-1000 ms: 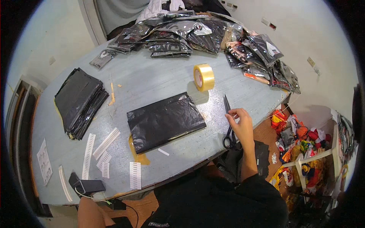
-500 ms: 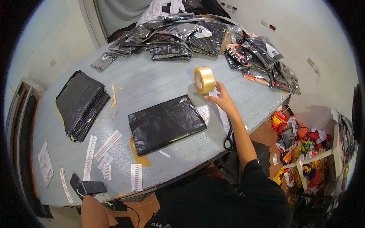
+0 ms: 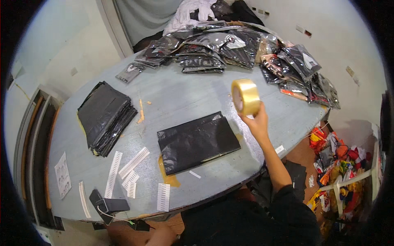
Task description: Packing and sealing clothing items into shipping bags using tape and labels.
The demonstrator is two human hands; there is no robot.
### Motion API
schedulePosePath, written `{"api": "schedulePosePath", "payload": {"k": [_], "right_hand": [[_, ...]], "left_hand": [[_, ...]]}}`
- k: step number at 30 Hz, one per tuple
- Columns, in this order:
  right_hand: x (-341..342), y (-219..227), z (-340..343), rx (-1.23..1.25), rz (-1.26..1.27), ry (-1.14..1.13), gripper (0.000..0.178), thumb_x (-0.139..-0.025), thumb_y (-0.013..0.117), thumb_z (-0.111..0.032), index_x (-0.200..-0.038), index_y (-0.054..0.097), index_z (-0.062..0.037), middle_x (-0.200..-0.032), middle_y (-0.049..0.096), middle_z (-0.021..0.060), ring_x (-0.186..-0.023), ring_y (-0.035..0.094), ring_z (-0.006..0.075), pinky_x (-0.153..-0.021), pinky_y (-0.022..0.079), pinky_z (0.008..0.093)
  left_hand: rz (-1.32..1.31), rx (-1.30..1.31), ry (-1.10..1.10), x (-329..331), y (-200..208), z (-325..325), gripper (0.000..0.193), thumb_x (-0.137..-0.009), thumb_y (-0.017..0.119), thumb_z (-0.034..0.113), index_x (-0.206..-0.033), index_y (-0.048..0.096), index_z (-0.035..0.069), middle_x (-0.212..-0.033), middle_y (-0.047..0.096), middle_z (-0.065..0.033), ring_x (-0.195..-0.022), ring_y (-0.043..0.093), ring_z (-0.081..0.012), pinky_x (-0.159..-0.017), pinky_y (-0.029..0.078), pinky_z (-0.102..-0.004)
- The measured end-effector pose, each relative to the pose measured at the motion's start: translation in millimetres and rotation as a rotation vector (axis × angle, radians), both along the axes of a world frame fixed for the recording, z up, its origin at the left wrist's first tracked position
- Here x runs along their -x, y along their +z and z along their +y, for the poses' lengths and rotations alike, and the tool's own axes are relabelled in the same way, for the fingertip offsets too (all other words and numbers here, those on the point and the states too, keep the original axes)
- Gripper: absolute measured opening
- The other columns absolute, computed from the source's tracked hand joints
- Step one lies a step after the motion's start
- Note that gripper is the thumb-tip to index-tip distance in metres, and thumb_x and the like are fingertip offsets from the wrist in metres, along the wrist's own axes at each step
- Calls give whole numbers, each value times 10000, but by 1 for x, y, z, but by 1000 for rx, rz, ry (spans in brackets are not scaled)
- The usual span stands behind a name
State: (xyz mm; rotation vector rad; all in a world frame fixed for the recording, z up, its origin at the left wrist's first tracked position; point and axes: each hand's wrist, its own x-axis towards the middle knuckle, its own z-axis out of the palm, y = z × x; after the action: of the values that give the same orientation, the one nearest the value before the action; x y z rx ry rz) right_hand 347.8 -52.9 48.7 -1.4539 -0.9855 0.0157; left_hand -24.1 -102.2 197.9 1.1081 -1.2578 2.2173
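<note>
My right hand (image 3: 257, 121) grips a wide roll of clear yellowish packing tape (image 3: 249, 97) at its lower right edge, thumb underneath. The roll is held on its side above the table, slightly blurred. To the left of that hand lies a folded black plastic bag (image 3: 198, 143), flat on the table, with a strip of brown tape (image 3: 167, 175) showing under its near left corner. My left hand is out of sight; only a smeared patch of bare skin, perhaps my left arm, shows at the lower edge.
A stack of black plastic bags (image 3: 106, 115) lies at the left. Strips of small labels (image 3: 163, 197) and a black stand with a cable (image 3: 111, 205) are near the front edge. Clear-bagged dark garments (image 3: 205, 53) pile up at the back. Bins of colourful cloth (image 3: 344, 164) stand at right.
My right hand, beside the tape roll with fingers spread before, has closed on it and moved it. The bare skin at the lower edge has shifted right. The whole view has turned slightly left.
</note>
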Motion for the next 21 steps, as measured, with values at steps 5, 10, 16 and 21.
{"api": "schedulePosePath", "payload": {"k": [5,10,16,21], "right_hand": [[46,41,-46,-289,286,320,486,-743,691,-123,-1132,423,-9,-1122,517,157,-1054,528,244,-908,427,394],[78,27,-83,-597,1300,861,502,-794,615,-198,-1213,396,-27,-1238,463,170,-1171,447,330,-968,389,500],[125,-7,-102,-721,2132,1080,553,-867,479,-326,-1328,347,-50,-1371,362,154,-1258,355,332,-1029,301,518],[157,-55,-116,-692,2270,1280,540,-825,431,-326,-1314,379,-102,-1351,389,124,-1225,410,292,-959,399,497]], "left_hand": [[1030,1074,485,-70,-92,38,280,-874,419,139,-1099,499,-7,-1139,498,-145,-975,531,-226,-834,435,-354],[1415,1047,106,-109,-133,34,502,-845,551,169,-1285,368,9,-1292,398,-142,-1168,423,-247,-951,355,-367],[1420,1100,-98,-110,-144,21,833,-760,705,248,-1388,198,41,-1353,319,-134,-1223,373,-257,-994,326,-387],[1494,1089,-127,-97,-161,19,925,-726,741,239,-1404,141,49,-1393,231,-128,-1247,343,-262,-1013,307,-402]]}}
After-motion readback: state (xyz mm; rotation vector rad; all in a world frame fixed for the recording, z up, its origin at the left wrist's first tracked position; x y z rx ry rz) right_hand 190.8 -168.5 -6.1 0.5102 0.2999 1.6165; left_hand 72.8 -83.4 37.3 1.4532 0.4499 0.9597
